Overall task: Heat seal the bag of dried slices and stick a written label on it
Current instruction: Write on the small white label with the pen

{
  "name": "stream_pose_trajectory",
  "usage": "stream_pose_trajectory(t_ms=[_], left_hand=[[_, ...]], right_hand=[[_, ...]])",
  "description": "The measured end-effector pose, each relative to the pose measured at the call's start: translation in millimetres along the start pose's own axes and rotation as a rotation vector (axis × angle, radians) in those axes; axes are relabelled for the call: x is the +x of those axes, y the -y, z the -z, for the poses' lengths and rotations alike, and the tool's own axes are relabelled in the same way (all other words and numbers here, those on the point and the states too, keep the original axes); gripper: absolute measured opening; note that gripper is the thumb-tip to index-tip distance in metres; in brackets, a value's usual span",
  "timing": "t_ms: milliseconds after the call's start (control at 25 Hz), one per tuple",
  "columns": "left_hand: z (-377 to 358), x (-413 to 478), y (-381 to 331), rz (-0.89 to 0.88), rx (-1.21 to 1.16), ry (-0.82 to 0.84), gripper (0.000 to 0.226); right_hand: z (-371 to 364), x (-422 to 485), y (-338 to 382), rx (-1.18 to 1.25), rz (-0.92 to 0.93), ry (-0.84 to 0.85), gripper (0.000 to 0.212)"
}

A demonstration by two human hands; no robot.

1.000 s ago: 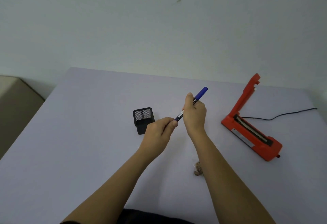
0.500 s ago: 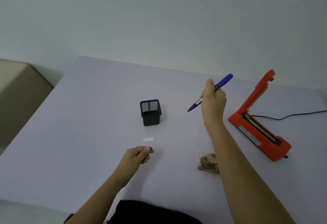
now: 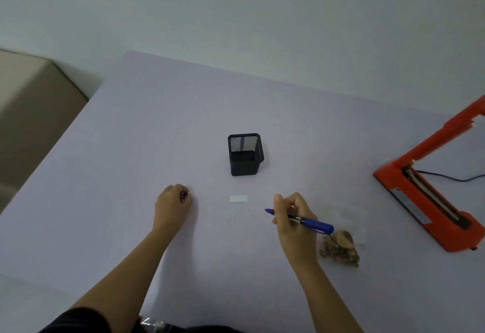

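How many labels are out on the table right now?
1. The white label lies flat on the table, just nearer the person than the black mesh holder, between the left hand and the right hand. Another could be hidden under a hand.

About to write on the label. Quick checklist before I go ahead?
1. Blue marker pen uncapped, gripped by right hand: ok.
2. Small white rectangular label flat on lilac table, uncovered: ok.
3. Pen tip on label: not ok, the tip lies to the label's right, apart from it.
4. Left hand steadying label: not ok, it rests apart, holding a small blue cap.
5. Clear bag of dried slices sealed: cannot tell.
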State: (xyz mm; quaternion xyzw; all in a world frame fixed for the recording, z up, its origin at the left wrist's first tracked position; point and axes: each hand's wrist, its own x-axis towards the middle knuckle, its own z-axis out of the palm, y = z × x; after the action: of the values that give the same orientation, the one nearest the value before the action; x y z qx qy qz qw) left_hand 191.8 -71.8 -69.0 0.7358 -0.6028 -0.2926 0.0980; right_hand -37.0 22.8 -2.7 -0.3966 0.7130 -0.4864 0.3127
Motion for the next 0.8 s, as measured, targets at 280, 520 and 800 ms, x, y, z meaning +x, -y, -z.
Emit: stream_pose_trajectory(t_ms=[280,520,800], left_hand=[[17.7,-24.0,-18.9,-0.076,-0.257,-0.225,0.053],[-25.5,-35.7,-28.7,-0.706,-0.117,-0.136,0.027],[-50.7,-13.2,-30.8,-0.679,-0.014,-0.016,0.033]], right_hand=[[3.0,8.6,4.1,0.006,0.099,0.007,0.033],[-24.7,28.9,-19.9,0.095,0.046,-0.028,0.038],[-69.1,42.9,-56.3,0.016,0.195,-0.021,0.065]])
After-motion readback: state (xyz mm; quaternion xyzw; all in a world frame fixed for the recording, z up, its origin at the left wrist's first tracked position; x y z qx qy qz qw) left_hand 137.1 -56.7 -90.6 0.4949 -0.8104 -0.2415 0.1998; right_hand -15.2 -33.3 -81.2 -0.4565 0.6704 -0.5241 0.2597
